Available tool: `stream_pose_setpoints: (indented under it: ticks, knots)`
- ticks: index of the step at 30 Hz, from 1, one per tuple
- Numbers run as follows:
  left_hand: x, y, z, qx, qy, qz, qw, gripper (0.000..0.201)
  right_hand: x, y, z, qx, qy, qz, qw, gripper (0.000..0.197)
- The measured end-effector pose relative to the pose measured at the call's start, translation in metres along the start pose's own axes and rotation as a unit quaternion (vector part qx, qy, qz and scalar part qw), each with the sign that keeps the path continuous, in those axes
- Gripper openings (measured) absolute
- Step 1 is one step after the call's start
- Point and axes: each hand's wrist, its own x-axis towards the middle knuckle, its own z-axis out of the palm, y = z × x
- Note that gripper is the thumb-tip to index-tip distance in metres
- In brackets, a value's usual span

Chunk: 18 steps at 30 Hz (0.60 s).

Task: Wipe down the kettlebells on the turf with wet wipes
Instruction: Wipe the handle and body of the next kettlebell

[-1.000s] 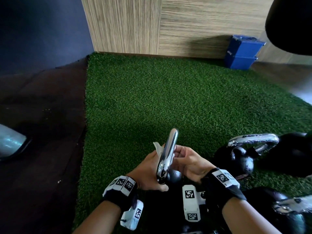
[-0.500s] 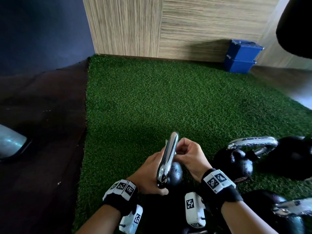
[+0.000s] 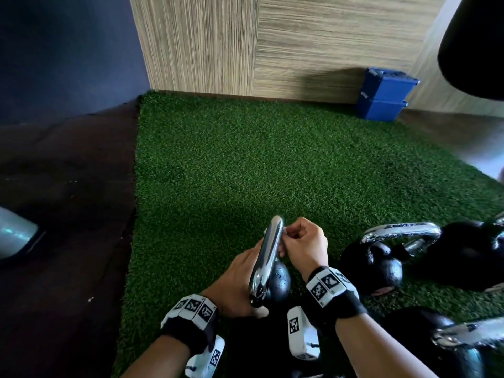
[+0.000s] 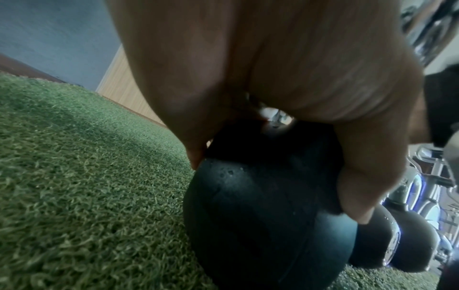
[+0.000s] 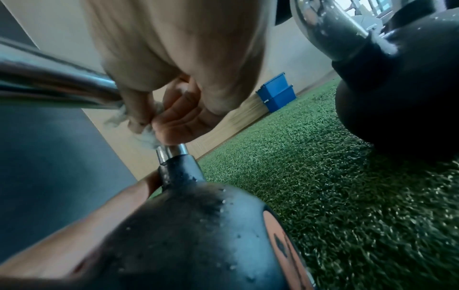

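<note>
A black kettlebell (image 3: 278,279) with a chrome handle (image 3: 268,255) stands on the green turf (image 3: 245,173) right in front of me. My left hand (image 3: 236,285) grips it at the neck; in the left wrist view its fingers (image 4: 360,186) curl over the top of the black ball (image 4: 261,215). My right hand (image 3: 302,244) is curled round the far upper end of the handle. In the right wrist view it pinches a white wet wipe (image 5: 146,135) against the chrome handle leg (image 5: 171,153), above the ball (image 5: 198,235).
More black kettlebells with chrome handles lie to the right (image 3: 381,266) (image 3: 477,257) and at the near right (image 3: 450,347). Two stacked blue boxes (image 3: 381,99) stand by the wood wall. Dark floor (image 3: 68,214) borders the turf on the left. A black bag (image 3: 474,45) hangs at top right.
My right hand has closed and slid up to the far top end of the handle; the wipe that stuck out left of the handle is now mostly hidden. The left hand holds still.
</note>
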Motion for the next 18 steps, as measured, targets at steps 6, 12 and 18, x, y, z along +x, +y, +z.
stream_pose_setpoints:
  ticks: [6, 12, 18]
  knots:
    - [0.002, 0.002, 0.002, -0.043, 0.030, 0.041, 0.998, 0.129, 0.003, -0.002, 0.006, -0.065, -0.006, 0.045, 0.997, 0.014]
    - [0.001, 0.008, -0.001, -0.040, 0.023, 0.030, 0.998, 0.123, -0.006, -0.008, 0.016, -0.025, -0.049, 0.127, 0.990, 0.034]
    - [-0.022, 0.012, 0.010, 0.100, 0.044, -0.057, 0.992, 0.135, 0.002, -0.021, -0.017, -0.217, -0.127, 0.011, 0.968, 0.015]
